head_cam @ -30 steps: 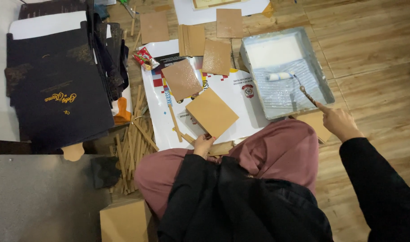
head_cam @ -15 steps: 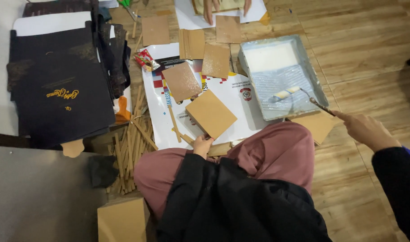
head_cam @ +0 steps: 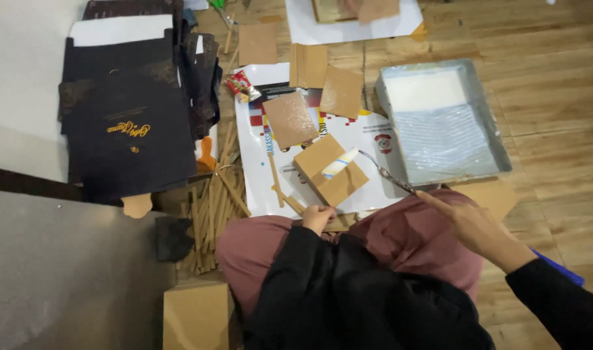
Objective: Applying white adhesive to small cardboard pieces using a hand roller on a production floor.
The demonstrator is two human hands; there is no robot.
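My right hand (head_cam: 474, 227) grips the handle of a small paint roller (head_cam: 340, 163), whose white roller head lies on a square brown cardboard piece (head_cam: 327, 170). My left hand (head_cam: 318, 217) holds the near edge of that cardboard piece over a white printed sheet (head_cam: 374, 139) on the floor. A grey tray (head_cam: 442, 123) holding white glue sits to the right of the sheet.
More brown cardboard squares (head_cam: 290, 120) lie on and beyond the sheet. A stack of flat black boxes (head_cam: 128, 129) is at the left, with a bundle of thin cardboard strips (head_cam: 212, 207) beside it. Another person's hands (head_cam: 367, 8) work at the far edge.
My right hand has carried the roller from the glue tray leftward onto the cardboard square. My left hand has stayed on the cardboard's near edge.
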